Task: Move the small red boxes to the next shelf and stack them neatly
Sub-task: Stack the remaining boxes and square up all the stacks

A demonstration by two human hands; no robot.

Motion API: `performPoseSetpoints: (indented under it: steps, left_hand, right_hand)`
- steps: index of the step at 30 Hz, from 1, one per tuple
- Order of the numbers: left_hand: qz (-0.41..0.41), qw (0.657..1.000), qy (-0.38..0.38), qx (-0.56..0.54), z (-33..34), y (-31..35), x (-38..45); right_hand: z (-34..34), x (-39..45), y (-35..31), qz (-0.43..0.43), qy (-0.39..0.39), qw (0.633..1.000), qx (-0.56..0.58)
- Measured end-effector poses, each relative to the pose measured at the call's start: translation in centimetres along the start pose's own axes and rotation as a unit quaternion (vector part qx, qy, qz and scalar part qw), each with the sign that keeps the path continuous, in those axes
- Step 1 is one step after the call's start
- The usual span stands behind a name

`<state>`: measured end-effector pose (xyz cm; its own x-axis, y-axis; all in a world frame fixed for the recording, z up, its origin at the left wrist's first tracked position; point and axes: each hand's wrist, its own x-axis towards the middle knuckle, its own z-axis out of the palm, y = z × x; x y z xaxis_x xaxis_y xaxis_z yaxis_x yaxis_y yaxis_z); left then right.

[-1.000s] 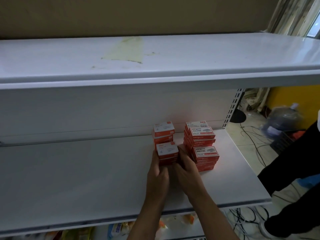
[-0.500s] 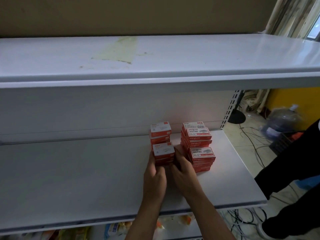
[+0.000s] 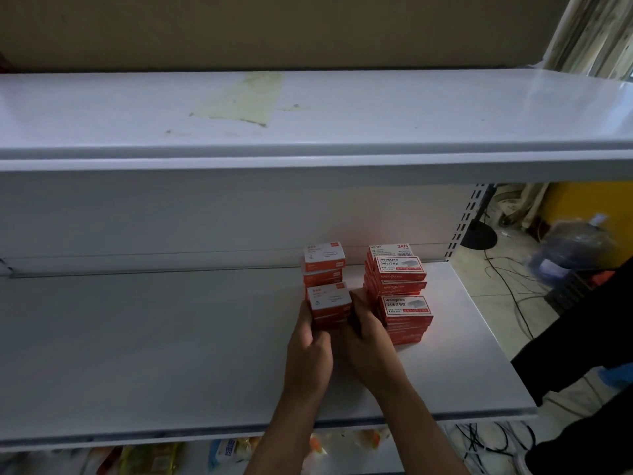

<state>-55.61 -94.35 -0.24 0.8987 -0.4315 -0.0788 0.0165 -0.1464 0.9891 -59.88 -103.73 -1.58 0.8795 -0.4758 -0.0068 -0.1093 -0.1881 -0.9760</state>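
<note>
The small red boxes [image 3: 330, 305] look like printed cardboard with a faint sheen, white labels on top. The shelf [image 3: 171, 354] seems painted metal, smooth and matt; the upper shelf [image 3: 376, 108] is glossier, with a rough yellowish patch [image 3: 239, 97], perhaps glue residue. The perforated upright [image 3: 462, 221] is metal.

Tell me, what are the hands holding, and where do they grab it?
Both hands, left hand and right hand, hold the front stack of small red boxes by its left and right sides.
</note>
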Motion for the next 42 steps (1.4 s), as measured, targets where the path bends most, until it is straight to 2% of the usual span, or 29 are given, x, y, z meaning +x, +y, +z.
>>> performPoseSetpoints:
  steps: [5, 23, 31, 36, 42]
  left_hand:
    - [-0.003, 1.000, 0.000, 0.025, 0.3, 0.1, 0.1]
    - [-0.011, 1.000, 0.013, 0.003, 0.3, 0.7, -0.1]
    - [-0.013, 1.000, 0.006, 0.015, 0.6, 0.6, 0.0]
    - [-0.012, 1.000, 0.007, 0.014, 0.6, 0.6, -0.1]
    - [-0.004, 1.000, 0.003, 0.006, 0.5, 0.5, -0.4]
  right_hand:
    - [0.4, -0.8, -0.2, -0.009, 0.002, 1.000, -0.008]
    - [0.4, -0.9, -0.8, -0.025, 0.025, 0.999, -0.031]
    - [0.7, -1.1, -0.9, 0.024, 0.022, 0.999, -0.027]
    - [0.7, -1.2, -1.0, 0.017, 0.025, 0.999, -0.039]
    - [0.4, -0.9, -0.9, 0.029, 0.011, 1.000, 0.002]
